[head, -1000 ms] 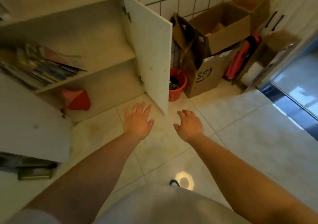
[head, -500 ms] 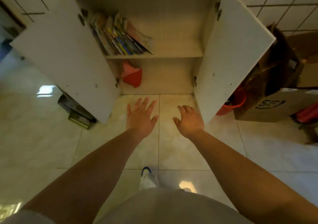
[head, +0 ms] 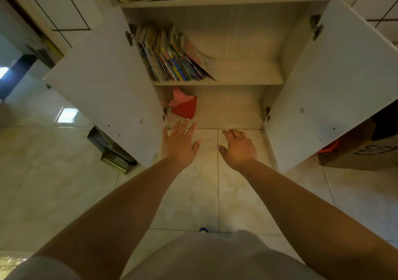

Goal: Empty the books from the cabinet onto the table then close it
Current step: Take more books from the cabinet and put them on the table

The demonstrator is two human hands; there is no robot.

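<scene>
Both bare forearms are reaching forward and down, converging slightly toward the middle. The left hand is showing its back, fingers straight and fanned apart with the thumb sticking out to the side, gripping nothing. The right hand is hanging just beside it, apart from it, its fingers loosely curled downward and its thumb pointing inward, also gripping nothing.
</scene>
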